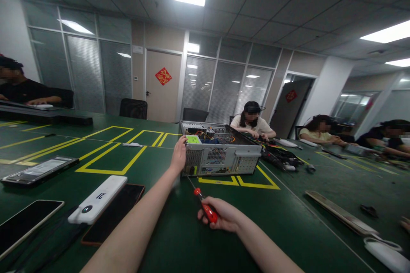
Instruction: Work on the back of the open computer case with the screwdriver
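Note:
An open desktop computer case (221, 153) lies on its side on the green table (179, 239), its rear panel toward me. My left hand (178, 155) rests against the case's left rear corner, fingers closed on its edge. My right hand (221, 215) is closed round a red-handled screwdriver (205, 207), whose thin shaft points up and left toward the lower left of the case's rear panel. Cables and a green-labelled part show inside the case.
On the left lie two phones (38, 170), a white power bank (98, 199) and a dark tablet (113, 213). Yellow tape marks the table. Several people sit along the far and right sides. A long flat panel (339, 213) lies at right.

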A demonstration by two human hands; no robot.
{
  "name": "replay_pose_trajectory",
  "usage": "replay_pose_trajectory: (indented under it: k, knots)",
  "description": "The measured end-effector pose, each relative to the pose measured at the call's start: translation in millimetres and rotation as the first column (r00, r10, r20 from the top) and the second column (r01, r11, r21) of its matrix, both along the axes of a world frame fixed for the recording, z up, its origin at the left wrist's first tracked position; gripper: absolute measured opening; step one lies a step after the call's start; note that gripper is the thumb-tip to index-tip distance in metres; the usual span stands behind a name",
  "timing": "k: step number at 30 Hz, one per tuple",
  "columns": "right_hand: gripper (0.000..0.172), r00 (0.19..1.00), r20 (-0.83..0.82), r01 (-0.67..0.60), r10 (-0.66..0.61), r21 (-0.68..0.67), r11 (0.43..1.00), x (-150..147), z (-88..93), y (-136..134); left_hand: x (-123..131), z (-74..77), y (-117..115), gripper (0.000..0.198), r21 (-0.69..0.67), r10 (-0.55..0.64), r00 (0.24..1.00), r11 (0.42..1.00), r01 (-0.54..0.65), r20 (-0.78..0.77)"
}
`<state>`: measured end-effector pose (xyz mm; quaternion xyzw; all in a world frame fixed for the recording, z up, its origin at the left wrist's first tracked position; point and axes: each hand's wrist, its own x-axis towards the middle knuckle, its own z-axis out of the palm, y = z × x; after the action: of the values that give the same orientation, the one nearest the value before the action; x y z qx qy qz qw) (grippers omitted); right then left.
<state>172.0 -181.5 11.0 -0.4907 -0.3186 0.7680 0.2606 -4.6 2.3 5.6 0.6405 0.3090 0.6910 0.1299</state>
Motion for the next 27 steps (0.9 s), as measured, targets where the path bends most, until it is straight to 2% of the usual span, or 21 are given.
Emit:
replay_pose_trajectory:
  k: [2,4,6,8,13,18,27]
  knots:
    - [0.023,0.99,0.091,-0.111,0.108,0.027,0.993,18,2.2,7,0,0.1,0,0.045,-0.004,-0.003,1.0,1.0,0.003,-0.005]
    - [0.035,0.967,0.133,-0.218,0.217,-0.006,0.976,34,4.6,13,0,0.1,0,0.046,-0.006,-0.003,1.0,1.0,0.003,-0.007]
    - [0.048,0.952,0.136,-0.275,0.273,-0.007,0.962,44,5.9,16,0,0.0,-1,0.046,-0.004,-0.001,1.0,1.0,0.001,-0.005]
    - [0.052,0.94,0.158,-0.307,0.302,0.006,0.952,48,5.2,17,0,-0.1,0,0.046,-0.003,0.002,1.0,1.0,-0.002,-0.002]
    - [0.048,0.947,0.12,-0.305,0.298,0.047,0.951,48,-1.5,17,1,-1.1,3,0.048,0.014,0.009,1.0,1.0,-0.009,0.005]
    - [0.049,0.958,0.084,-0.276,0.273,0.032,0.96,51,-3.6,19,0,-1.5,4,0.048,0.014,0.009,1.0,1.0,-0.008,-0.003]
    - [0.055,0.962,0.139,-0.239,0.233,0.025,0.971,47,5.7,14,0,0.8,0,0.052,-0.007,0.005,1.0,1.0,-0.005,-0.01]
